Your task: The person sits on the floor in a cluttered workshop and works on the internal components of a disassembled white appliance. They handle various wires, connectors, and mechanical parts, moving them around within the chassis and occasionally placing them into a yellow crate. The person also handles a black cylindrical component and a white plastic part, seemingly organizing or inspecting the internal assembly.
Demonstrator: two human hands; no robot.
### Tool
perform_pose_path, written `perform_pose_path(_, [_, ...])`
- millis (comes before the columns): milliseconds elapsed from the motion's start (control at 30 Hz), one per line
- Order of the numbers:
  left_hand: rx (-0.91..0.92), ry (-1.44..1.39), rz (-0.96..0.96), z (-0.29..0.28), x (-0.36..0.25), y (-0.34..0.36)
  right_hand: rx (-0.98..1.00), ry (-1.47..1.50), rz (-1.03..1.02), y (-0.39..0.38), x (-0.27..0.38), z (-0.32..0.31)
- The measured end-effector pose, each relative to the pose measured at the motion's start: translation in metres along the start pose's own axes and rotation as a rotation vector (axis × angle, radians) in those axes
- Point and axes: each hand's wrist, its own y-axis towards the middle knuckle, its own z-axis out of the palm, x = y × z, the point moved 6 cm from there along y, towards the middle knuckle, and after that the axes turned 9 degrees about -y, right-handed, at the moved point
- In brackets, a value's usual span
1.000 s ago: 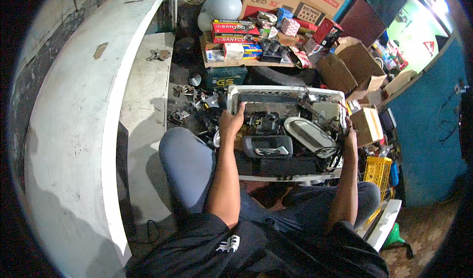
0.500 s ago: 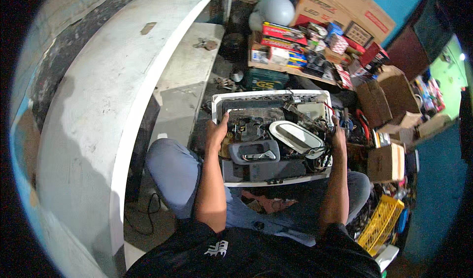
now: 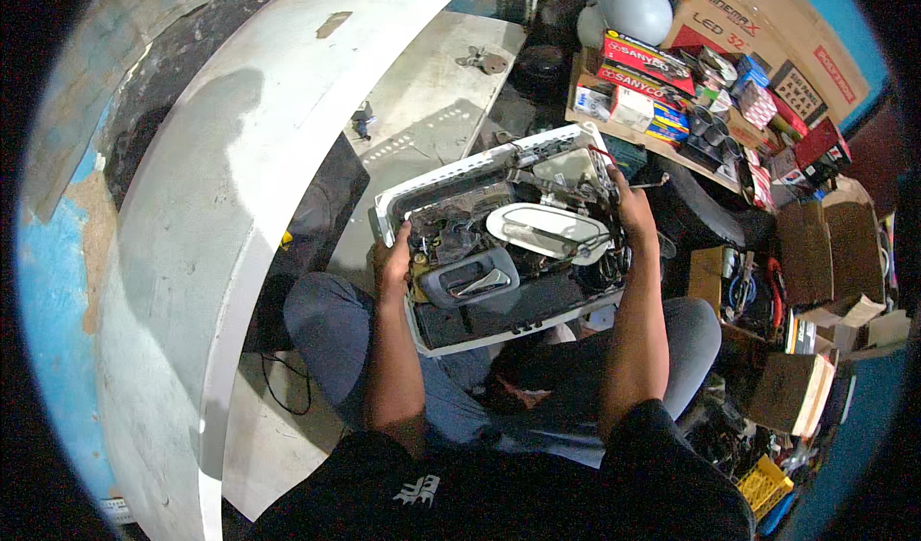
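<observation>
A white plastic basket (image 3: 480, 165) is held over my lap, its right end turned away from me. My left hand (image 3: 391, 259) grips the left rim, thumb on top. On the right rim my right hand (image 3: 633, 207) is closed in the same way, its fingers partly hidden. Inside lie a white oval door handle (image 3: 508, 217), a grey inner door handle (image 3: 440, 284) with a shiny lever, a long dark panel (image 3: 537, 301) along the near side, and several dark, dirty parts I cannot make out.
A white shelf (image 3: 192, 253) curves along the left, with a lower board (image 3: 432, 90) behind it. At the back right, small boxes (image 3: 645, 61) crowd a wooden tray beside a grey ball-like thing (image 3: 633, 11). Open cartons (image 3: 835, 244), a tyre (image 3: 700, 205) and a yellow crate (image 3: 765, 488) stand right.
The basket has shifted left, and its right end has swung up and away, so it now sits at a slant. Both hands keep hold of it. The whole view has turned too.
</observation>
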Motion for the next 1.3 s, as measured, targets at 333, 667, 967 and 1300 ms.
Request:
perform_pose_path(333, [-0.166, -0.142, 0.122, -0.076, 0.045, 0.069, 0.112, -0.277, -0.059, 0.1, 0.067, 0.125])
perform_pose_path(667, [-0.327, 0.221, 0.217, -0.078, 0.018, 0.032, 0.348, -0.189, -0.115, 0.143, 0.092, 0.211])
perform_pose_path(967, [-0.402, 0.049, 0.17, -0.04, 0.044, 0.049, 0.283, -0.373, -0.231, 0.221, 0.031, 0.232])
perform_pose_path(1300, [-0.299, 0.322, -0.219, -0.056, 0.039, 0.042, 0.157, -0.378, -0.085, 0.204, 0.035, 0.213])
